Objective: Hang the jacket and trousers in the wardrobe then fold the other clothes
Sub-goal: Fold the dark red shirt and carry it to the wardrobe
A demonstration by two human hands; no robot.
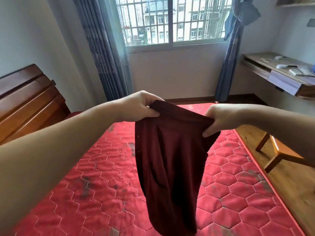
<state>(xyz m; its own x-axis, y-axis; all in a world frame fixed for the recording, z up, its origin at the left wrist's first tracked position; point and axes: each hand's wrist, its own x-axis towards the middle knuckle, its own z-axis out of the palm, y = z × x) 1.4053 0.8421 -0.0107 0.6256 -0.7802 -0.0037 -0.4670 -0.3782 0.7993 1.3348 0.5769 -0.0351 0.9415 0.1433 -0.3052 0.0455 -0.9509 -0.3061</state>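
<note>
**Holding up the dark red garment over the bed**

We are holding a dark red garment [170, 160] in the air above the red quilted mattress [95, 193], its top edge stretched between our two hands. Our left hand [141, 105] is pinching one corner of that edge, with fingers [154, 114] curled around the cloth; our right hand [219, 116] is gripping the other corner the same way, thumb underneath. The rest is hanging free in loose folds, and whether its lower end is touching the mattress we cannot tell.

We are judging the cloth to be thin, soft and light: it is drooping and creasing under its own weight, so it will not keep a shape unless laid flat. The top edge looks like the sensible place to grip, since holding both corners is keeping it spread for folding.

As for containers, no wardrobe is showing. A drawer [283, 84] under the desk surface [265, 61] by the window is closed, so its contents are hidden.
</note>
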